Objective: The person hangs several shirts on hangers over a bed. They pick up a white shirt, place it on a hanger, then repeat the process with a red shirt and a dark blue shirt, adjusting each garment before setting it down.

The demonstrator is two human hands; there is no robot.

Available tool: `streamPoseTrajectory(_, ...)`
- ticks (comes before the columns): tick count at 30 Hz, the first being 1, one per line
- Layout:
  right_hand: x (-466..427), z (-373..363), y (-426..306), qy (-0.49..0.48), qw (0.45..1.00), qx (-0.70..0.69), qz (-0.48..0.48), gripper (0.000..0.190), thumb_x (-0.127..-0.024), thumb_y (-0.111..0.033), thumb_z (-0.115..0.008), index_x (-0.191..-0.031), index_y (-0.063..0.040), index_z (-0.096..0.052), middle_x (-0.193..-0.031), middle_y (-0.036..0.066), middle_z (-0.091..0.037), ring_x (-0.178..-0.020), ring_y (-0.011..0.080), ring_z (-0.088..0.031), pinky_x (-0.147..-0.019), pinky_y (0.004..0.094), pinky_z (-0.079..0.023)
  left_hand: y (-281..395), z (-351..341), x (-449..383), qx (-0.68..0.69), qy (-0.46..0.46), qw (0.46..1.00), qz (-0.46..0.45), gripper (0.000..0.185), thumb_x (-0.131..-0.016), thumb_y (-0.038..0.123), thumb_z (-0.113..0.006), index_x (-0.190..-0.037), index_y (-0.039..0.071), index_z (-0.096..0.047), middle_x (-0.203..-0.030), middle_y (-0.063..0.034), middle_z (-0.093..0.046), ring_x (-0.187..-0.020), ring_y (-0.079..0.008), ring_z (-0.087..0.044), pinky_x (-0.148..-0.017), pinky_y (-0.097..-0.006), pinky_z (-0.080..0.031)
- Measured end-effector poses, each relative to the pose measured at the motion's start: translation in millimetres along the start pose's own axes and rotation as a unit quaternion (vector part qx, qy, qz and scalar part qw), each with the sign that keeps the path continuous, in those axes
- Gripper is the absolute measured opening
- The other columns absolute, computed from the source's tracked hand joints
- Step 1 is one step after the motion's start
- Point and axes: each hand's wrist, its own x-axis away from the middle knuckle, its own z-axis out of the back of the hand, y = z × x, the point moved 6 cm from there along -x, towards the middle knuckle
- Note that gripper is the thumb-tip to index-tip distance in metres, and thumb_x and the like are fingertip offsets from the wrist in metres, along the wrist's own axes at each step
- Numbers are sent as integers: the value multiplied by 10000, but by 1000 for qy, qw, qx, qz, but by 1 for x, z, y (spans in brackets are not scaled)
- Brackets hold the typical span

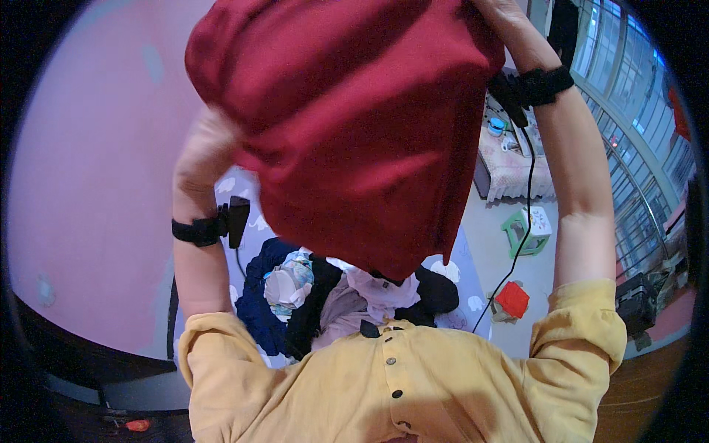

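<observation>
A dark red cloth garment [354, 144] hangs raised in front of me and fills the upper middle of the view. My left hand [213, 133], blurred, is at its left edge, where folds run out from the grip; the fingers are hidden by the cloth. At the top right edge, my right hand [501, 10] holds the garment up, its fingertips out of sight. Below the hanging cloth lies a pile of clothes: a navy garment [257, 299], a white and blue patterned bundle [289, 282], a pale pinkish garment [346, 310] and a black one [440, 290].
The clothes lie on a bed sheet with elephant prints [475, 303]. To the right stand a green and white stool [529, 230], a red-topped object [512, 300] and a table with a lace-edged cloth [512, 177]. A black cable [529, 205] hangs from my right wristband. A pink wall [105, 183] rises left.
</observation>
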Motion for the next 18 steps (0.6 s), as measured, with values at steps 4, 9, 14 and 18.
streamPoseTrajectory(4,5,-14,-5,-21,999,-35,-14,206,-897,-176,-638,-960,12,-695,-826,80,-701,-760,138,-609,-717,305,-504,-4,34,3,92,234,965,-76,93,-940,125,-616,-895,77,-681,-781,61,-579,-729,-34,-508,-657,-246,-445)
streamPoseTrajectory(9,35,-32,-13,22,998,38,-54,214,-886,-191,-655,-943,11,-697,-786,98,-700,-723,133,-607,-685,308,-493,79,69,15,-358,450,730,-371,377,-906,342,-688,-1087,15,-640,-895,-100,-688,-847,-226,-651,-833,-338,-486)
streamPoseTrajectory(14,52,-57,-28,-108,992,-41,52,250,-955,-272,-622,-1023,-48,-713,-842,-13,-677,-774,55,-579,-711,233,-481,49,47,-44,-182,232,928,-228,415,-918,329,-682,-1161,-5,-643,-918,-76,-707,-822,-151,-629,-761,-298,-510)
streamPoseTrajectory(18,85,-70,-4,-215,974,-71,16,288,-910,-276,-675,-1043,-22,-697,-866,71,-695,-827,133,-635,-759,289,-511,25,55,-50,-7,276,934,-226,253,-938,212,-670,-1059,-7,-709,-905,27,-681,-787,-42,-560,-711,-214,-485)
